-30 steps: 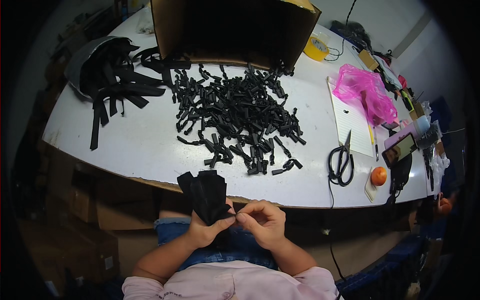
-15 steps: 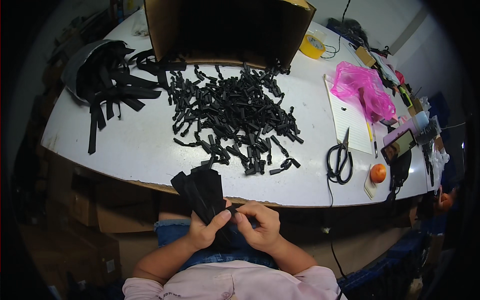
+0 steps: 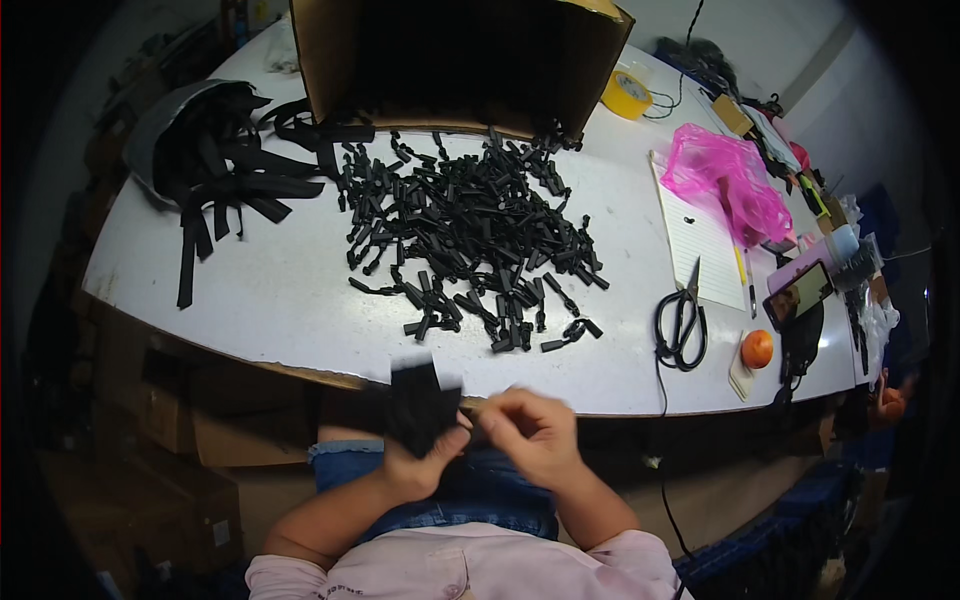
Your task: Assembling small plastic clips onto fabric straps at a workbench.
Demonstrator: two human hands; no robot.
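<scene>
My left hand point(image 3: 428, 468) grips a bundle of black fabric strips point(image 3: 415, 405), held above my lap at the table's near edge and smeared by motion. Beside it, slightly apart, my right hand point(image 3: 535, 435) has its fingers curled into a pinch near the bundle's side. Whatever sits between those fingertips is too small or blurred to make out. Beyond both hands, a heap of small black plastic pieces with short cords point(image 3: 480, 220) spreads over the white table point(image 3: 270, 330).
An open cardboard box point(image 3: 315, 70) stands behind the heap. At left, more black strips spill from a grey bag point(image 3: 150, 150). To the right lie black-handled scissors point(image 3: 681, 325), a lined notepad point(image 3: 700, 240), a pink plastic bag point(image 3: 725, 175), an orange fruit point(image 3: 757, 349), a phone point(image 3: 800, 293) and yellow tape point(image 3: 626, 95).
My right hand has moved slightly right, away from my left. The bundle has swung and turned in my left hand, now blurred. The heap on the table looks unchanged.
</scene>
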